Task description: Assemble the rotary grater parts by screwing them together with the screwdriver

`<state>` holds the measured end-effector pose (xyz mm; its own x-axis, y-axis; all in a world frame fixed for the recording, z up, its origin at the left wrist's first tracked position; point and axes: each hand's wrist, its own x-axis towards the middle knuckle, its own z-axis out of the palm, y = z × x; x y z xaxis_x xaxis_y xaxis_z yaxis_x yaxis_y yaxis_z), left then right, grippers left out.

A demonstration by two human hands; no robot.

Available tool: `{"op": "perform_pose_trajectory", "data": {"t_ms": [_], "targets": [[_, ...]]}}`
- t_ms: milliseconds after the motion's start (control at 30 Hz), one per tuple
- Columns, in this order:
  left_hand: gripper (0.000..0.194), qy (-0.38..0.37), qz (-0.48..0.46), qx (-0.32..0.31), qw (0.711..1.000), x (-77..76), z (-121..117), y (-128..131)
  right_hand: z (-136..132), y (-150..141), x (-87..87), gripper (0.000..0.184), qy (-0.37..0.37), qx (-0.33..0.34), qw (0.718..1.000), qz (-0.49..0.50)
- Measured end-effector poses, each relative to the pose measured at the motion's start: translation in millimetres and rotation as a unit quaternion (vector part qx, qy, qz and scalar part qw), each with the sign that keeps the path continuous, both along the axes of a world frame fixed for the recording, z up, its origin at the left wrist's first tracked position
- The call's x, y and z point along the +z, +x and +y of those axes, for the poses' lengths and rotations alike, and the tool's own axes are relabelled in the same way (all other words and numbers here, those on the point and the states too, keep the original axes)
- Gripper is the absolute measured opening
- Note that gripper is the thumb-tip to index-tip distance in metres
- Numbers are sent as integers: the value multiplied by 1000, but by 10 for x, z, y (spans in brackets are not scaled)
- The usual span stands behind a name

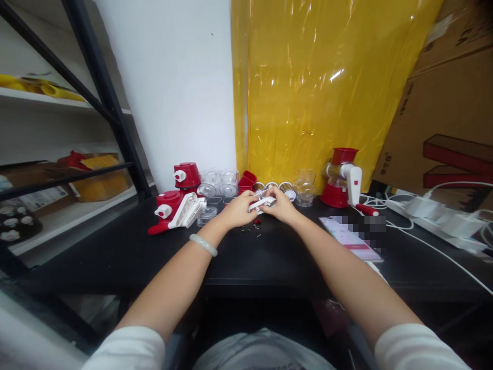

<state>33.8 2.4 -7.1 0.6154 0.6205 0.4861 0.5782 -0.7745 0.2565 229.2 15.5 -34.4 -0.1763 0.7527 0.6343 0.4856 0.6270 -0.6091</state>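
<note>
A white plastic part (263,203), shaped like a crank arm, is held between both hands above the table. My left hand (237,209) grips its left end, and my right hand (284,207) has its fingers closed round the right end. Just under the hands lie several small metal pieces (259,235) that look like screws, beside a small red piece (257,221). To the left, white crank arms (188,209) rest against a red grater body (169,199). Behind the hands are clear plastic cups (228,180) and round metal-rimmed drums (285,188).
An assembled red-and-white rotary grater (339,180) stands at the back right. In front of it lies a phone (350,239) with a cable. White chargers (427,206) sit on a power strip at the right. A black shelf frame (100,87) rises at the left.
</note>
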Motion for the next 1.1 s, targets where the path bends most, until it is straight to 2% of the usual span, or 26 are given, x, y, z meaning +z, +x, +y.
{"op": "perform_pose_trajectory", "data": {"t_ms": [200,433,600,767,1100], "targets": [[31,-15,29,-9,999,8,-16,10,-20,20,21,27,-109,51,993,-6],[35,-21,40,-28,999,-39,15,4,-50,9,-10,23,-186,84,979,1],[32,-10,40,-64,997,-58,-2,18,-64,35,7,20,-255,116,960,-13],[31,3,45,-93,995,-29,-40,31,-45,64,0,21,-290,141,947,2],[36,12,58,-83,995,-20,-55,27,17,75,-70,31,-312,158,936,49]]}}
